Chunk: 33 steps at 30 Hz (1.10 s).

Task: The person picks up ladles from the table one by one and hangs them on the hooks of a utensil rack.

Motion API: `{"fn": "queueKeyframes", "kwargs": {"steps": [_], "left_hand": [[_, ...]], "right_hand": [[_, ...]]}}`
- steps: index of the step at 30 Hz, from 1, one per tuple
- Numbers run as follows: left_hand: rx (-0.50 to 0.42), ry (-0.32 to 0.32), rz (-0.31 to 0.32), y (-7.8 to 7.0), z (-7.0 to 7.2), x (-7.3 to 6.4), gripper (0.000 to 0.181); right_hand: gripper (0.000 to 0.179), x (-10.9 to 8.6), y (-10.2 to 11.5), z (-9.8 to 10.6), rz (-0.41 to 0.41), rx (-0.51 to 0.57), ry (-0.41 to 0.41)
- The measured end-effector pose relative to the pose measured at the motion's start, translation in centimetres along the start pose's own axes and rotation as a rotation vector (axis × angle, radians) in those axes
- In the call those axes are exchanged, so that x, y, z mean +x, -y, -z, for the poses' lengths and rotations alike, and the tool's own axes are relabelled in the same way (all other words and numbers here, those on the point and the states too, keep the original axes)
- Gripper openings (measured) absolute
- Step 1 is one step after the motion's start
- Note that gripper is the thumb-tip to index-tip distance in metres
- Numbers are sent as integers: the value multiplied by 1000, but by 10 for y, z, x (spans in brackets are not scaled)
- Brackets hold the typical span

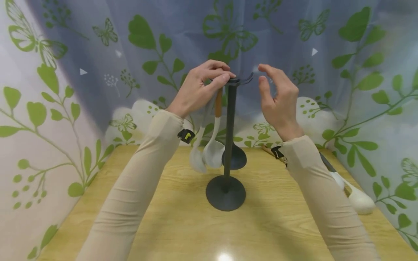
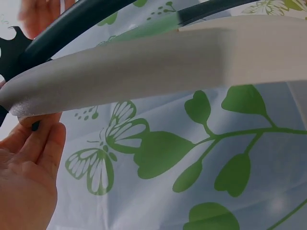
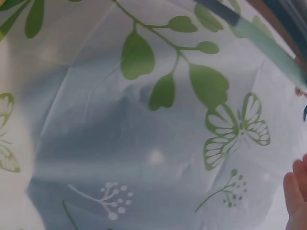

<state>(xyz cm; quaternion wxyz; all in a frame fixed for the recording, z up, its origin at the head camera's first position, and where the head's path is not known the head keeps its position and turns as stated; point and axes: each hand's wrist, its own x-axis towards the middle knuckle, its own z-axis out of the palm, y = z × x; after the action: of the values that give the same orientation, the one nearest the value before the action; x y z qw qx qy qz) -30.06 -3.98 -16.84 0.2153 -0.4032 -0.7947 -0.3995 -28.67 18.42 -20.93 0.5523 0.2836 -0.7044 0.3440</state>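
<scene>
A dark utensil stand with a round base and curved hooks at its top stands upright on the table. From its left side hang a utensil with a grey handle and whitish head and a white ladle with a wooden handle. Partly behind the post hangs a dark ladle. My left hand pinches the stand's top near the hanging handles; its exact contact is partly hidden. My right hand is held apart, right of the hooks, thumb and fingers spread with nothing between them. The grey handle crosses the left wrist view.
On the table's right side, partly behind the right sleeve, lie a white-headed ladle and another white-headed utensil with a dark handle. A patterned curtain surrounds the wooden table.
</scene>
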Motion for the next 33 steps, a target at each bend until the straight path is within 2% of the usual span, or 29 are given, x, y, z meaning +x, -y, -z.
{"fn": "queueKeyframes", "kwargs": {"steps": [4, 7, 12, 17, 24, 33], "left_hand": [[-11, 19, 5, 0, 1, 2, 35], [-29, 27, 4, 0, 0, 2, 34], [-48, 36, 30, 1, -1, 1, 32], [-85, 40, 4, 2, -1, 1, 32], [-84, 58, -2, 3, 3, 3, 31], [-93, 66, 10, 4, 2, 2, 30]], "right_hand": [[26, -9, -12, 5, 10, -56, 84], [25, -20, -21, 7, -13, -80, 157], [24, -49, -34, 3, -97, -138, 271], [21, -80, -43, 4, -157, -185, 427], [25, -106, -54, 12, -272, -227, 625], [22, -131, -72, 21, -323, -271, 752]]}}
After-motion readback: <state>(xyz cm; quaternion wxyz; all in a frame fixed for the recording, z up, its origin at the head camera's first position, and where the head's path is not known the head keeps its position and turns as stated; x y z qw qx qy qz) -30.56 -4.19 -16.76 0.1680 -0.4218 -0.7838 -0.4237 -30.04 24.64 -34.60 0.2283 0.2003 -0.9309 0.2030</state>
